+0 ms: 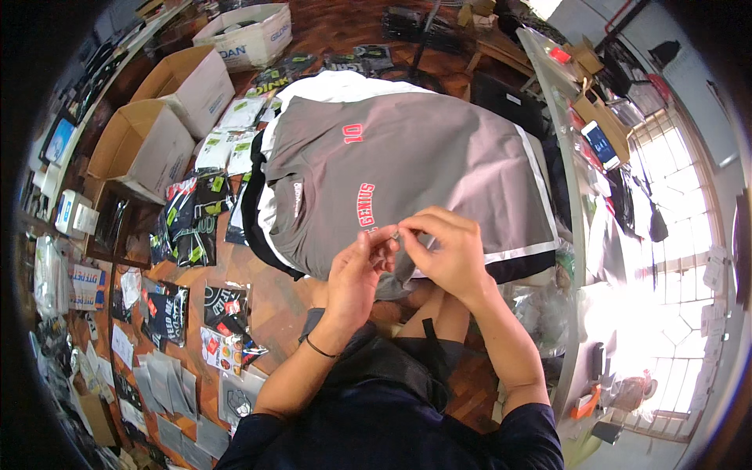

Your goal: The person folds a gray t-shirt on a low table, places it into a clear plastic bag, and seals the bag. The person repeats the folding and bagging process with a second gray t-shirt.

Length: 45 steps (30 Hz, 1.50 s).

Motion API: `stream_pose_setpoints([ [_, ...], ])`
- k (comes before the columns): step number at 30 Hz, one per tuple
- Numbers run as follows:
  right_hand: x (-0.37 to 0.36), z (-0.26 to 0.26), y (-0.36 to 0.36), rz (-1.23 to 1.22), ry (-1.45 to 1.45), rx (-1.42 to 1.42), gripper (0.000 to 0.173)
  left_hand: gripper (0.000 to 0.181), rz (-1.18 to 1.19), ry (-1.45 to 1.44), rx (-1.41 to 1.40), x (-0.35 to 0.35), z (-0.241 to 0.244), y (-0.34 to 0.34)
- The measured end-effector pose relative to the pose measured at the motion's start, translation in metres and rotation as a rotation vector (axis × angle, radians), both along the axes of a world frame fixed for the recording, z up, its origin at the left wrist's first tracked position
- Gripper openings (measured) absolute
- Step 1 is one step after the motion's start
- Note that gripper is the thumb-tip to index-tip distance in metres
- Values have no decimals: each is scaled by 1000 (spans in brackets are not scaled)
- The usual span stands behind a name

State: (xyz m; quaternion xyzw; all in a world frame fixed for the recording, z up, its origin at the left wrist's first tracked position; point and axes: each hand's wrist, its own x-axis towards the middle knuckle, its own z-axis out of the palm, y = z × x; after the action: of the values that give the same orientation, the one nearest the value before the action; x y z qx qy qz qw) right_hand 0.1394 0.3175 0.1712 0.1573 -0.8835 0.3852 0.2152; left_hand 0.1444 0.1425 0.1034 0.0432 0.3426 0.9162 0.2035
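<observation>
My left hand (356,271) and my right hand (451,249) meet in front of me, fingertips together. Pinched between them is a small pale piece (395,234), too tiny to identify. Beneath and beyond the hands a grey sleeveless jersey (435,153) with white trim lies spread out, its neck to the left. It bears red lettering and a red number. White and black garments (352,86) show around its edges, stacked under it. A fold of the grey cloth hangs below my fingers, partly hidden by them.
Open cardboard boxes (200,88) stand at the upper left. Bagged garments (194,223) lie on the wooden parquet floor (276,329) to the left. Along the right runs a long table (558,135) with a smartphone (600,145) near a paper bag (611,117).
</observation>
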Motion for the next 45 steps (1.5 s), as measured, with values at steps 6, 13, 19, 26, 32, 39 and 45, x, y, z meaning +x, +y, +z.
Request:
stream_pose_setpoints([
  [6, 21, -11, 25, -66, 156, 335, 9, 26, 110, 141, -442, 4, -3, 25],
  [13, 63, -4, 62, -240, -71, -325, 10, 12, 59, 217, -407, -9, -17, 75],
  [19, 98, 26, 215, -687, -97, -837, 12, 11, -52, 432, -544, -24, -38, 106],
  [26, 230, 27, 489, -1827, 50, -166, 92, 24, -312, 821, -671, -37, 21, 212],
  [32, 300, -19, 552, -1961, -77, -339, 98, 32, -640, 902, -532, -24, 0, 377],
  [39, 202, 49, 464, -1501, 394, -258, 59, 25, -667, 724, -391, 5, -5, 364],
  [45, 92, 107, 319, -575, 211, 62, 54, 76, -77, 812, -297, -43, 48, 291],
])
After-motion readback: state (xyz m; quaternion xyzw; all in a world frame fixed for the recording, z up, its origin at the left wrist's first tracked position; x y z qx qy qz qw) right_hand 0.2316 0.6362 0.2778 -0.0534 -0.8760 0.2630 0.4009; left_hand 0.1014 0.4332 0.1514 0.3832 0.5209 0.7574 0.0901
